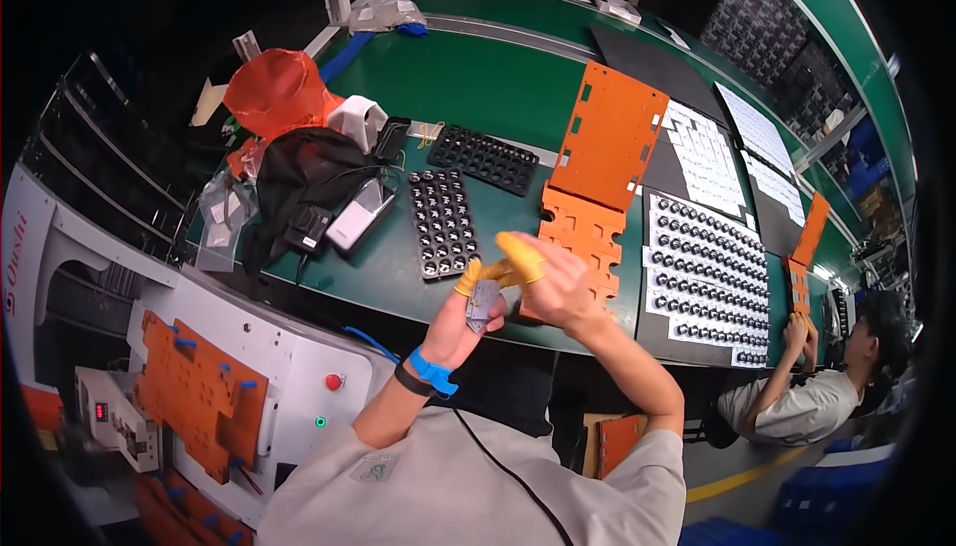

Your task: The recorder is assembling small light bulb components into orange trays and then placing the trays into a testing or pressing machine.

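Note:
My left hand, with yellow finger covers and a blue strap at the wrist, grips a small flat grey part in front of my chest. Just above it my right hand, also in yellow finger covers, is closed, its fingertips meeting the left ones at the part's top edge. Whatever sits between the right fingers is hidden. Beyond my hands lies a black tray holding rows of small round parts. Behind my right hand stands an orange fixture, its base partly covered by the hand and its perforated lid raised.
A second black tray lies farther back. On the right, white sheets carry rows of black round parts. A white device, black cloth and orange bag crowd the left. Another person works at far right.

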Action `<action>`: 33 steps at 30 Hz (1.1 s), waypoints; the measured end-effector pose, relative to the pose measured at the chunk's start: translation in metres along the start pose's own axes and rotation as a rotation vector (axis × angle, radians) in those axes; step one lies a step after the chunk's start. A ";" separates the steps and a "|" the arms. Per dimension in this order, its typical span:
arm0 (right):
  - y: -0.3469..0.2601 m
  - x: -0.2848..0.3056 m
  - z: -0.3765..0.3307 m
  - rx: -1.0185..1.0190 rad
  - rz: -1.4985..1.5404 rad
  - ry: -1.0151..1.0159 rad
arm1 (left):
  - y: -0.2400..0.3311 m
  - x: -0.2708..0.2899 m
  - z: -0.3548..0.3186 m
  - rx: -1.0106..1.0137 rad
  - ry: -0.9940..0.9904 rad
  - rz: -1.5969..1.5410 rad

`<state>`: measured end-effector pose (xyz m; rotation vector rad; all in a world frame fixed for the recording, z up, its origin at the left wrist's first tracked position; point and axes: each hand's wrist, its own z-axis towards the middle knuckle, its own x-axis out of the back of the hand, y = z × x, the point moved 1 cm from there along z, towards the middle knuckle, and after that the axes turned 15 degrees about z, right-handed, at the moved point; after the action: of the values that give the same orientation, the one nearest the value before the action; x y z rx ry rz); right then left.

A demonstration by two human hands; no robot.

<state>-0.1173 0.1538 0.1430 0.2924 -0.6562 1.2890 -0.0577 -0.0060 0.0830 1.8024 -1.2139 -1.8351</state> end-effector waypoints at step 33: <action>0.090 -0.145 0.059 -0.820 0.792 0.138 | 0.043 0.071 -0.071 -0.393 0.351 0.312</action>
<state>-0.2384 0.0308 0.0887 -0.7966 -1.1767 1.6238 -0.0184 -0.1081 0.0761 1.5305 -0.8706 -1.3930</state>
